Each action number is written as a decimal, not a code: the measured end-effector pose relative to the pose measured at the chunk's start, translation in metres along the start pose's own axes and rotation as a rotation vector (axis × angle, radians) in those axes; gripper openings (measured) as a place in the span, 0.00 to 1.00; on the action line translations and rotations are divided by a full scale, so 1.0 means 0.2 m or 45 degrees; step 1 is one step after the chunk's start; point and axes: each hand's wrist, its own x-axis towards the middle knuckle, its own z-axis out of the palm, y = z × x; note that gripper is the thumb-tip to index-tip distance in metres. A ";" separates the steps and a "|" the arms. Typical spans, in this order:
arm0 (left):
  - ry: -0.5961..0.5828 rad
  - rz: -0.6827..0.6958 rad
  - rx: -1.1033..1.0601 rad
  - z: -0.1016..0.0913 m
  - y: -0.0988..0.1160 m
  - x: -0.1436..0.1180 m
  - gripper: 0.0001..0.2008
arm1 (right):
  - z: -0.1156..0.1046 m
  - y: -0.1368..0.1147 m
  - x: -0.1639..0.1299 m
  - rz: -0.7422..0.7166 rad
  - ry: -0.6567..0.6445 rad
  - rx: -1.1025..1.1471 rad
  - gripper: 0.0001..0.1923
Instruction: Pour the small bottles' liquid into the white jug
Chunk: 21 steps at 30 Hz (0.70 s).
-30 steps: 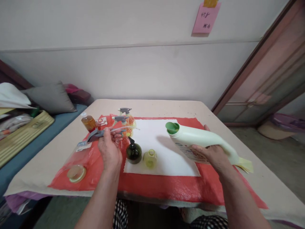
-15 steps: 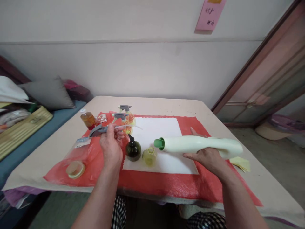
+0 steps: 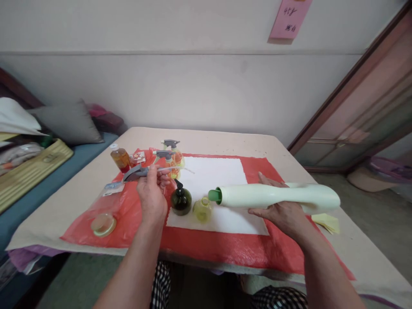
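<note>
Right hand point(image 3: 283, 214), lower right of the frame, is gripping a long pale green bottle point(image 3: 277, 196) from underneath, fingers wrapped round its body and thumb showing behind it. That bottle is lying almost level above the worktop point(image 3: 225, 139), its darker green spout point(image 3: 215, 195) pointing left and sitting just above and beside the mouth of a small yellow-green bottle point(image 3: 202, 209) standing open on a white cloth point(image 3: 219, 176). Any label on the big bottle is turned away, so I am reading no brand on it.

Left hand point(image 3: 151, 195), centre left, is closed round a grey spray trigger head point(image 3: 137, 173), with its thin clear tube point(image 3: 175, 169) sticking out to the right. Just right of this hand a dark green pump bottle point(image 3: 180, 201) is standing at the edge of the white cloth, close beside the yellow-green one.

Behind them two spray bottles with grey triggers point(image 3: 170, 154) are holding yellowish liquid, and an amber bottle with a white cap point(image 3: 120, 158) is standing to their left. A red sheet point(image 3: 225, 249) is lying under everything, with a round lid point(image 3: 103, 224) at lower left. A pink note point(image 3: 290, 19) is hanging on the wall at upper right, carrying handwriting too blurred for me to make out. Yellow papers point(image 3: 326, 222) are lying at the right, under the bottle's base.
</note>
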 end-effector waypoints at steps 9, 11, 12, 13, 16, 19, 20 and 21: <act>-0.006 -0.001 -0.007 -0.01 0.00 0.01 0.18 | 0.00 0.02 0.00 -0.178 0.036 -0.193 0.51; -0.003 -0.005 -0.006 -0.01 0.00 0.01 0.18 | 0.00 0.02 0.00 -0.197 0.046 -0.201 0.51; 0.000 -0.005 -0.005 -0.01 0.00 0.00 0.18 | 0.00 0.03 0.00 -0.195 0.047 -0.203 0.51; -0.002 -0.004 -0.004 -0.01 0.00 0.00 0.17 | 0.00 0.03 0.00 -0.193 0.044 -0.205 0.51; -0.013 0.007 -0.002 -0.01 0.00 0.00 0.16 | 0.00 0.02 0.00 -0.206 0.041 -0.221 0.51; -0.024 0.014 0.005 -0.01 0.00 0.00 0.16 | -0.01 0.01 0.00 -0.211 0.033 -0.223 0.50; -0.022 0.014 0.003 -0.01 0.00 0.00 0.16 | -0.01 0.01 0.00 -0.202 0.027 -0.223 0.50; -0.022 0.013 0.000 -0.01 0.00 0.00 0.16 | -0.01 0.00 0.01 -0.195 0.021 -0.227 0.50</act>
